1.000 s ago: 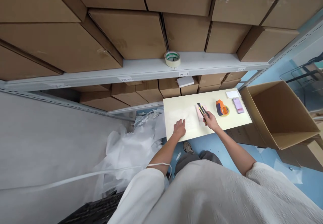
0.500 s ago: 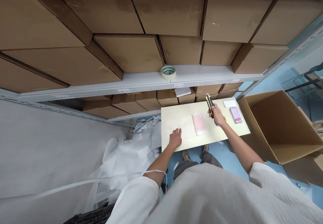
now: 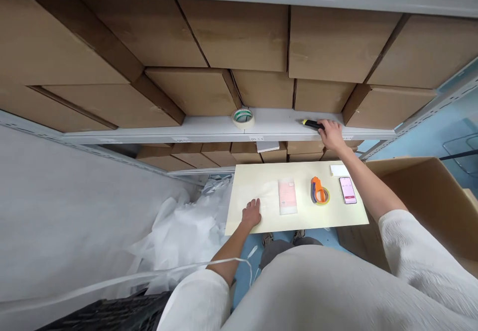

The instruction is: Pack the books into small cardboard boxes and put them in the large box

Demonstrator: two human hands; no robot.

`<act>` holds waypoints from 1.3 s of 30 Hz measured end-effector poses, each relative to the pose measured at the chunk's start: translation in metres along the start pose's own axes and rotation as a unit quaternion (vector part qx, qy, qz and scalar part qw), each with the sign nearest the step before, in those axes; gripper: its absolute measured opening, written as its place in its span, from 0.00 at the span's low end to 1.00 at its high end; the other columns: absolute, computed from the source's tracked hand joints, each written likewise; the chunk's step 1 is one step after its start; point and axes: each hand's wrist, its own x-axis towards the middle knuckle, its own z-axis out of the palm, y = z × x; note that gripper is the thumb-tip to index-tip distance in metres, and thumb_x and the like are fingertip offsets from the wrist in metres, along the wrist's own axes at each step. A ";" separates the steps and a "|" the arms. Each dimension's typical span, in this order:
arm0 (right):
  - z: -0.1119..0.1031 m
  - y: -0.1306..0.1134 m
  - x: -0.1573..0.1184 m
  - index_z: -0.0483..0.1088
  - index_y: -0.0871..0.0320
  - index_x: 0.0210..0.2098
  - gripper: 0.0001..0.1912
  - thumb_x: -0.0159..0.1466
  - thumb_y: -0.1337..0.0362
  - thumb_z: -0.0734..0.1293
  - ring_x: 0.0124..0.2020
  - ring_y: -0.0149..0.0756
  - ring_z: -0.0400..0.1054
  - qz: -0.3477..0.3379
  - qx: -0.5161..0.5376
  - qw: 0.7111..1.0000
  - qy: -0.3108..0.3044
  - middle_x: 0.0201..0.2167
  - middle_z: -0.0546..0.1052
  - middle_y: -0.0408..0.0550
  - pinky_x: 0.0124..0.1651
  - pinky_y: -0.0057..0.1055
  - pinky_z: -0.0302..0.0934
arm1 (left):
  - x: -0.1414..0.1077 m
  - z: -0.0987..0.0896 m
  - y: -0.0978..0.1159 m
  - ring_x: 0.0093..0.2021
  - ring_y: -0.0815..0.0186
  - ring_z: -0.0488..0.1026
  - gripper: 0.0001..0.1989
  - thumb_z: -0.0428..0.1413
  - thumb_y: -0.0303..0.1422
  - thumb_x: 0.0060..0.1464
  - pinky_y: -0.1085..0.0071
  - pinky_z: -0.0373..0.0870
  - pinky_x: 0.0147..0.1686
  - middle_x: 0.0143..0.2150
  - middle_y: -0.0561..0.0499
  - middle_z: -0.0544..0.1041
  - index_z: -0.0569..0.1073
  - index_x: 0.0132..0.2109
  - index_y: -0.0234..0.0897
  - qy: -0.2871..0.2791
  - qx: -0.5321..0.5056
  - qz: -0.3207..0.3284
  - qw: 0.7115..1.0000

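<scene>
My right hand (image 3: pixel 331 134) is closed on a black and yellow utility knife (image 3: pixel 312 124) at the front of the grey shelf (image 3: pixel 276 122). Below it, my left hand (image 3: pixel 251 213) rests flat on the pale yellow board (image 3: pixel 261 173), with nothing in it. A pink and white packet (image 3: pixel 287 196) lies on the board to the right of that hand. Further right are an orange tape dispenser (image 3: pixel 318 190), a phone (image 3: pixel 347 190) with a lit screen and a white card (image 3: pixel 339 170). On the shelf sits a roll of tape (image 3: pixel 243 118).
Cardboard boxes (image 3: pixel 233 35) fill the shelf behind. A large open carton (image 3: pixel 421 196) stands right of the board. Crumpled white sheeting (image 3: pixel 190 229) is heaped at the left, and a white cable (image 3: pixel 168 270) crosses my left arm.
My right hand has moved from above the board up to the shelf with the knife. The tape dispenser now shows fully. My left hand stays on the board, and the view has shifted.
</scene>
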 end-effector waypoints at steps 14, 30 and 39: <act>0.007 0.020 0.013 0.74 0.53 0.59 0.21 0.69 0.64 0.60 0.63 0.60 0.61 -0.043 0.052 0.997 0.040 0.63 0.73 0.60 0.65 0.60 0.53 | -0.003 -0.011 0.016 0.79 0.43 0.55 0.44 0.54 0.31 0.61 0.48 0.63 0.70 0.82 0.34 0.52 0.50 0.81 0.41 -0.014 -0.010 -0.038 0.999; 0.205 -0.150 -0.202 0.72 0.58 0.66 0.26 0.72 0.64 0.58 0.72 0.56 0.62 0.005 0.125 0.945 -0.303 0.72 0.68 0.62 0.70 0.57 0.59 | -0.006 -0.010 -0.015 0.73 0.46 0.62 0.36 0.49 0.29 0.65 0.48 0.62 0.70 0.76 0.39 0.64 0.57 0.79 0.42 0.059 -0.062 0.051 0.995; 0.290 -0.162 -0.228 0.52 0.59 0.81 0.35 0.78 0.56 0.50 0.83 0.58 0.37 0.038 0.018 0.945 -0.324 0.83 0.47 0.58 0.80 0.65 0.40 | 0.062 -0.002 -0.021 0.84 0.54 0.37 0.36 0.40 0.35 0.74 0.48 0.34 0.81 0.85 0.47 0.43 0.41 0.84 0.40 0.143 -0.073 0.169 0.972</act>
